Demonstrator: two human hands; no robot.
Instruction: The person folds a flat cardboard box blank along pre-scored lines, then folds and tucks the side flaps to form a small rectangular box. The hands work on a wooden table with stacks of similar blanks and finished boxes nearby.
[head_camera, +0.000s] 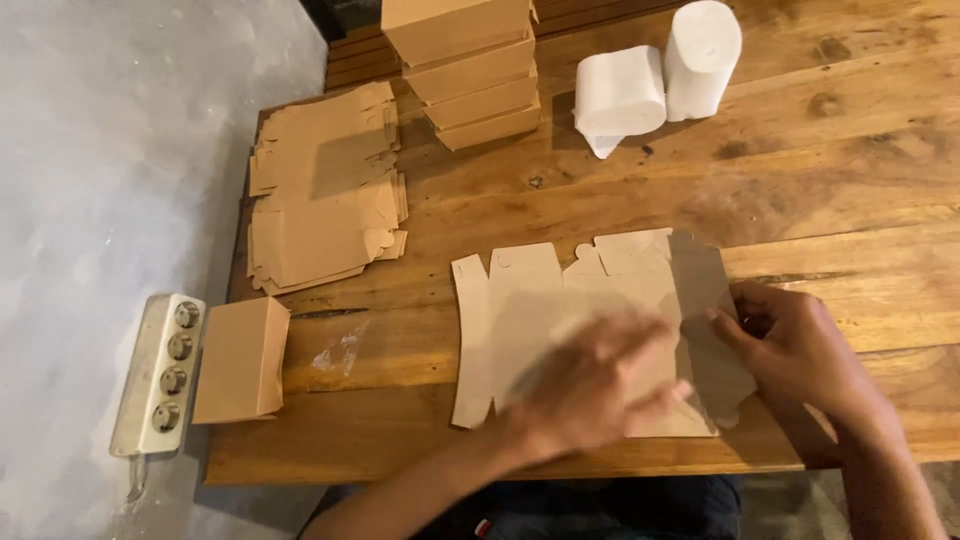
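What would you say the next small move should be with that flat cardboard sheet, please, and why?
Probably fold up the right panel: the cardboard sheet lies unfolded on the table, the left hand presses it flat, and the right hand pinches its right edge.

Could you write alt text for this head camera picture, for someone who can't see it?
Seen from above, a person's left hand and right hand press on a flat, unfolded brown cardboard box blank on a wooden table. Behind lie a pile of flat blanks, a stack of folded boxes and two white rolls.
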